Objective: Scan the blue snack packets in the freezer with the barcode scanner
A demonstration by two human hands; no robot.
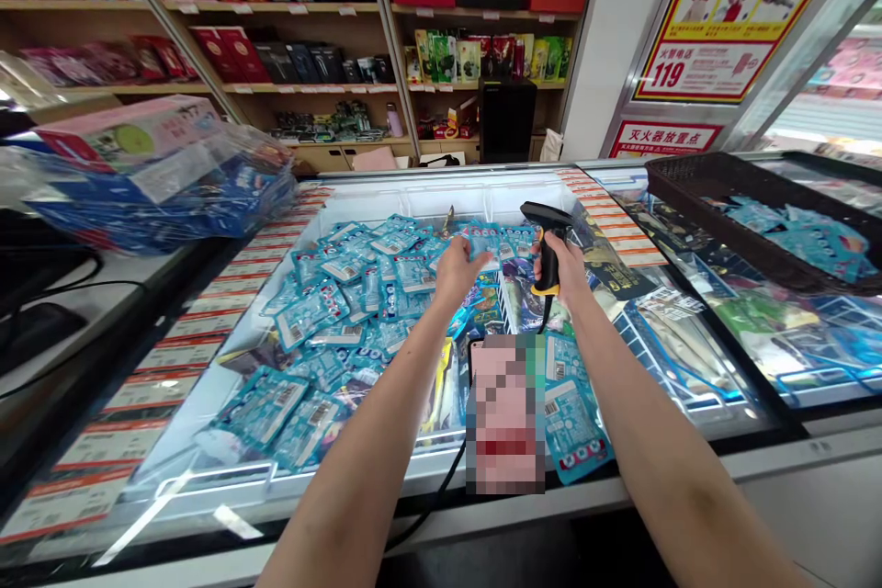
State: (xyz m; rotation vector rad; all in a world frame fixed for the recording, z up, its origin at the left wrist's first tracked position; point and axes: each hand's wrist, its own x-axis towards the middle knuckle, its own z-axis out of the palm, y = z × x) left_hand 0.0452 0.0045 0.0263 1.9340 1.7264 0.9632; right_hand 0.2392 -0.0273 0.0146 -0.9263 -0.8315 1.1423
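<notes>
My right hand (565,266) is wrapped round the grip of a black and yellow barcode scanner (544,216), its cable hanging down below. My left hand (458,268) pinches a light-blue packet (486,242) just left of the scanner; the hand covers part of the packet. Many similar blue packets (310,312), several showing barcodes, are heaped loosely on the glass-topped freezer (303,487) to the left. More blue packets (571,423) lie near the front edge, beside a blurred-out phone (505,413) between my forearms.
A dark woven basket (723,239) with blue packets stands on the right. On the left is a plastic-wrapped blue bundle with a pink box (138,133) on top. Price labels (207,312) run along the freezer frame. Stocked shelves (289,87) stand behind.
</notes>
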